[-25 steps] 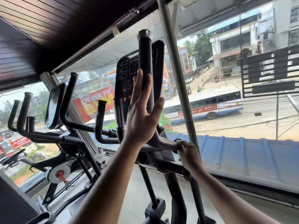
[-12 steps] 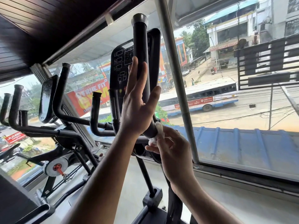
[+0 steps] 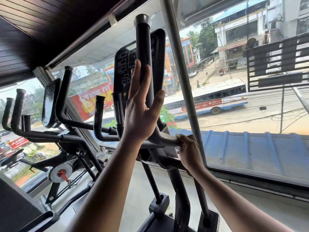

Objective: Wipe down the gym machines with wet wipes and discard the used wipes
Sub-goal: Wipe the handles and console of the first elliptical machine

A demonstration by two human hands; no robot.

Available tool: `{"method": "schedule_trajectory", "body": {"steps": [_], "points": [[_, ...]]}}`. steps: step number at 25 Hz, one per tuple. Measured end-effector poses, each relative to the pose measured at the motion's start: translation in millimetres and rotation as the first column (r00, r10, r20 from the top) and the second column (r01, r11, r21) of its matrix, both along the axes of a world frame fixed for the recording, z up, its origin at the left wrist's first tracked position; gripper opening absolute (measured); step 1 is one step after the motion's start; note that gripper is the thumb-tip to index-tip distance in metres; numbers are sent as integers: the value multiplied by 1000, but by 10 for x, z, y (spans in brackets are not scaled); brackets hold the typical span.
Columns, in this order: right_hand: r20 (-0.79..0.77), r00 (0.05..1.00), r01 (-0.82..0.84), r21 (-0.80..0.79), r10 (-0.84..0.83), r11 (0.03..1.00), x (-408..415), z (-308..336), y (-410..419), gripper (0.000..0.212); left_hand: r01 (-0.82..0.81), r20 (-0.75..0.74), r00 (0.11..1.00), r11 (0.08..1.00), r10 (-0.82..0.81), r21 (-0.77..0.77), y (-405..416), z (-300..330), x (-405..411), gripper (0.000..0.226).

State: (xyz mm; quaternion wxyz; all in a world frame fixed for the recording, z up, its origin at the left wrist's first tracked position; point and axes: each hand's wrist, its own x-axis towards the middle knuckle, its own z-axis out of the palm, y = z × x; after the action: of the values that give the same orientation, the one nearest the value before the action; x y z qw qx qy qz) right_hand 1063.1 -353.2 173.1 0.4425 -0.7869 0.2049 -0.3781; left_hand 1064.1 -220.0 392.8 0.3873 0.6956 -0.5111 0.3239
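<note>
A black elliptical machine stands in front of me, with an upright handlebar (image 3: 143, 44) and a dark console (image 3: 123, 64) behind it. My left hand (image 3: 138, 118) presses flat against the upright bar, fingers straight and thumb on the bar's right side. Lower right, my right hand (image 3: 189, 149) grips the bent horizontal part of the same handlebar (image 3: 165, 137). A white wet wipe (image 3: 178, 136) shows only as small bits at the fingertips; the rest is hidden in the fist.
To the left stands a second machine with black handles (image 3: 61, 104), its own console (image 3: 49, 102) and a silver flywheel (image 3: 60, 172). A grey window post (image 3: 182, 72) rises just behind the handlebar. Glass windows face a street with a bus.
My right hand moved from under the bend, where the wipe showed, out to the right along the horizontal bar and closed round it. The left hand stays flat on the upright bar.
</note>
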Motion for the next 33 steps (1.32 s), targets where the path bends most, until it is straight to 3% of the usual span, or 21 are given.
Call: {"method": "schedule_trajectory", "body": {"steps": [3,6,9,13,17,20,25,28,31,33], "points": [[-204,978,-67,-111,43,992,30,17,-211,48,-4,3,1000,1000,4,-1,2,10,-6,67],[-320,942,-189,-251,103,949,28,52,-394,38,11,-4,1000,1000,-11,2,-9,-5,-2,67],[-413,896,-281,-246,162,928,32,263,-496,31,11,-16,1000,1000,-11,2,0,-14,19,67],[-389,879,-387,-243,276,889,-68,629,-492,40,37,-17,999,999,-37,-3,5,-13,14,66],[-348,871,-440,-235,348,867,-192,736,-472,19,22,6,1000,1000,-22,-8,5,-18,42,65],[-372,837,-506,-252,400,825,-135,692,-570,20,-7,15,1000,1000,7,7,25,-36,23,63],[-532,752,-607,-332,388,722,161,575,-886,33,-181,76,981,982,177,46,7,-43,-110,58],[-582,681,-692,-314,444,649,325,542,-981,31,-274,98,959,960,267,64,21,-38,-166,54],[-501,642,-749,-249,580,614,289,708,-930,25,-403,121,911,913,394,61,-56,-52,-276,51],[-410,592,-805,-253,694,537,175,904,-786,24,-460,122,885,884,450,76,-85,-27,-326,52]]}}
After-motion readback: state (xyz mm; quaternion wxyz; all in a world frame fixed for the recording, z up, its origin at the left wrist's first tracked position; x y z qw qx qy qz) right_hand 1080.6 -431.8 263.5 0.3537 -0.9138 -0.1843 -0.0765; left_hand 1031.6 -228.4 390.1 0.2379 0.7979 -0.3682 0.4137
